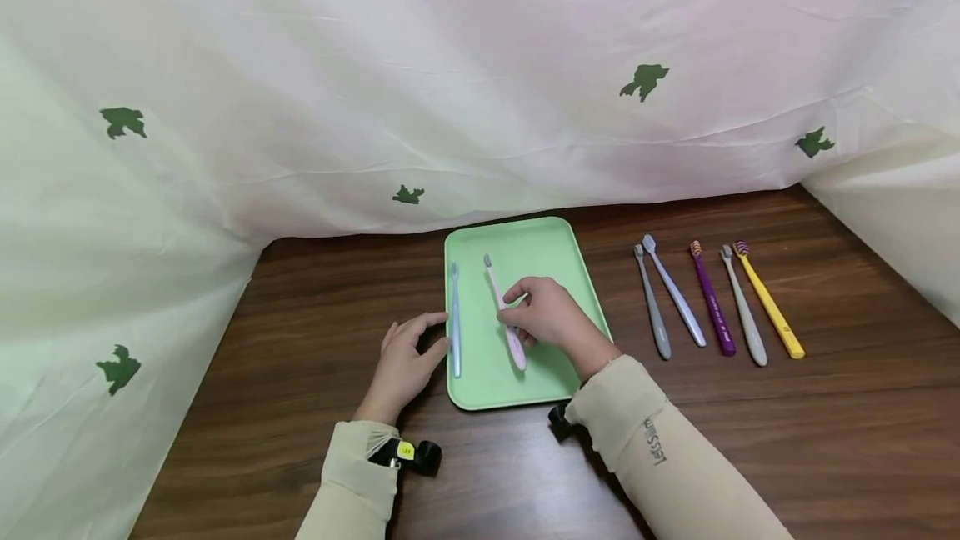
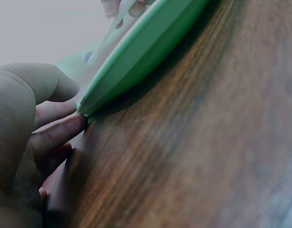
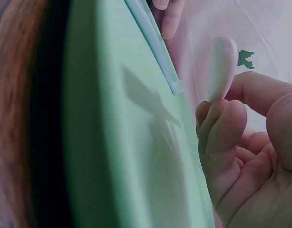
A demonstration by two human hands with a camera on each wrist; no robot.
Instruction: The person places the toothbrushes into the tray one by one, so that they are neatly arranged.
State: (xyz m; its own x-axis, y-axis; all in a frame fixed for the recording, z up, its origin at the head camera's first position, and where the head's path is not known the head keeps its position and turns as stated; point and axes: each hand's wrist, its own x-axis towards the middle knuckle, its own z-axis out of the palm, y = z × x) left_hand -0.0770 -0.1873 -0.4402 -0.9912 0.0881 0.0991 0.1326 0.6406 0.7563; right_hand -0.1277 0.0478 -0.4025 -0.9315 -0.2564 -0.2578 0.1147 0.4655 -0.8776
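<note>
My right hand (image 1: 551, 311) pinches a pale pink toothbrush (image 1: 516, 350) between thumb and fingers. In the right wrist view the pink handle end (image 3: 223, 69) stands up out of the fingers, and a shadow falls on the tray beside it. Beneath it lies the light green tray (image 1: 525, 248). A light blue toothbrush (image 1: 456, 323) lies along the tray's left side, bristle end away from me. My left hand (image 1: 405, 365) touches the tray's left edge, fingers extended. In the left wrist view, its fingertips (image 2: 79, 121) meet the tray's rim.
Right of the tray, several toothbrushes lie in a row on the dark wood table (image 1: 345, 290): dark grey (image 1: 654, 311), lavender-blue (image 1: 677, 294), purple (image 1: 712, 302), grey (image 1: 745, 307) and yellow (image 1: 772, 302). A white cloth (image 1: 487, 107) with green bird shapes hangs behind and at the sides.
</note>
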